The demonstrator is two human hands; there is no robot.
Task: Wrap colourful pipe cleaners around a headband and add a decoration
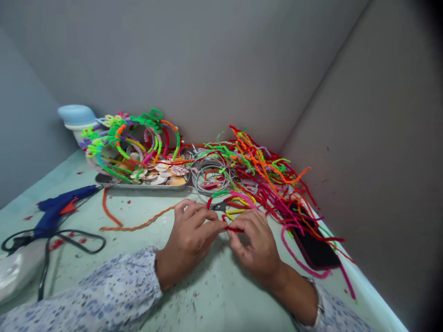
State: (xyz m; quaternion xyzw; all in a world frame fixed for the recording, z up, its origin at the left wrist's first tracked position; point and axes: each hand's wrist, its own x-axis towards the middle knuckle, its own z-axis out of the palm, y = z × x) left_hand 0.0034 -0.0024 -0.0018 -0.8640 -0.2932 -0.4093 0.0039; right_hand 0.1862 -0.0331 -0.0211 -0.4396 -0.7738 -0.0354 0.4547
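My left hand (pixel 194 235) and my right hand (pixel 256 244) meet fingertip to fingertip above the table's front part. Between them they pinch a short red pipe cleaner (pixel 236 229), thumb against forefinger on each side. Just behind the fingers rises an arc of pipe cleaner (pixel 221 194) in red, green and pink; whether it joins the red piece is hidden. Dark-handled scissors (pixel 218 207) lie partly covered behind my hands, with yellow pipe cleaners (pixel 235 211) beside them. An orange pipe cleaner (pixel 145 225) stretches along the table to the left of my left hand.
A metal tray (pixel 148 186) holds shells and several pipe-cleaner rings. Beyond it stands a blue-lidded bottle (pixel 78 115). A blue glue gun (pixel 57 207) with its cord lies left. Coiled wire (pixel 211 177), piled pipe cleaners (pixel 263 161) and a phone (pixel 316 246) are behind and right.
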